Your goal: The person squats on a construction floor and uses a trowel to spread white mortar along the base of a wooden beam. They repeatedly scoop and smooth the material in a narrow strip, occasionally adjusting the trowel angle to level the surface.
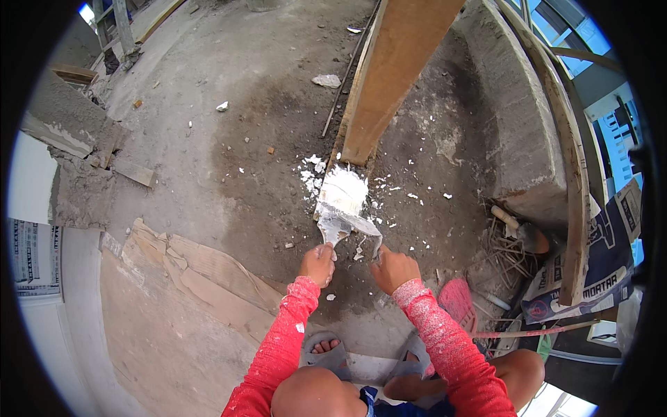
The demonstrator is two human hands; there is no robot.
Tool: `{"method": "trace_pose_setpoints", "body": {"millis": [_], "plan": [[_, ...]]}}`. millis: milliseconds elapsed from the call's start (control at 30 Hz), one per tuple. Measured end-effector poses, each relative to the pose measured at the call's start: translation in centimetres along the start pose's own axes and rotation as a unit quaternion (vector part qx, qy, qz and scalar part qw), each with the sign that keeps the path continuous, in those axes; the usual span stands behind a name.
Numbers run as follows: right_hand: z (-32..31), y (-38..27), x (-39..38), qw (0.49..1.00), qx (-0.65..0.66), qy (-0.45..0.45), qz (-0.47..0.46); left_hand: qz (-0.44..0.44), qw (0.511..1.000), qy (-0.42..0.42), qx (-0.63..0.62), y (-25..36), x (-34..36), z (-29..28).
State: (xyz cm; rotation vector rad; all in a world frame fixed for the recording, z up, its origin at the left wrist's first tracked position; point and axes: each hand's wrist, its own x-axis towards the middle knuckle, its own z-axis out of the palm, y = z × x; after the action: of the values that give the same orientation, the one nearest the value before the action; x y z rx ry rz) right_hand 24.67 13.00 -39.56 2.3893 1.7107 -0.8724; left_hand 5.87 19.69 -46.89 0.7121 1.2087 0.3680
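Observation:
A mound of crumbly white plaster [345, 189] lies on a narrow board, at the near end of a brown wooden beam [392, 83]. My left hand [318, 265] is closed around the handle of a putty knife [333, 231]; its whitened blade reaches the near edge of the plaster. In my right hand [396, 270] is a trowel with a bent metal neck [377, 244], its handle hidden by my fingers. The trowel's plaster-smeared blade [358, 221] meets the putty knife's blade in front of the mound. White crumbs are scattered around on both sides.
Flattened cardboard [201, 267] covers ground at the near left. A low concrete block [514, 104] runs along the right, near a bent wooden strip [575, 174], a mortar bag [583, 267] and a pink piece [457, 304]. My sandalled feet [326, 353] are close below.

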Motion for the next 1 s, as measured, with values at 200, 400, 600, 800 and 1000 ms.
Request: {"method": "trace_pose_setpoints", "body": {"millis": [200, 400, 600, 800, 1000], "plan": [[0.8, 0.3, -1.2, 1.0, 0.008, 0.001, -0.001, 0.001, 1.0, -0.005, -0.004, 0.7, -0.4, 0.1], [1.5, 0.9, -0.7, 0.999, -0.034, -0.016, 0.004, 0.007, 1.0, -0.002, 0.002, 0.4, -0.1, -0.1], [2.7, 0.7, 0.7, 0.999, -0.037, -0.015, 0.035, -0.012, 1.0, 0.012, 0.017, 0.5, -0.2, 0.3], [-0.5, -0.5, 2.8, 0.989, 0.124, -0.007, 0.076, -0.002, 1.0, 0.008, 0.029, 1.3, -0.7, 0.4], [-0.2, 0.1, 0.0, 0.998, 0.053, 0.001, 0.032, 0.001, 1.0, 0.006, 0.026, 0.8, -0.6, 0.2]]}}
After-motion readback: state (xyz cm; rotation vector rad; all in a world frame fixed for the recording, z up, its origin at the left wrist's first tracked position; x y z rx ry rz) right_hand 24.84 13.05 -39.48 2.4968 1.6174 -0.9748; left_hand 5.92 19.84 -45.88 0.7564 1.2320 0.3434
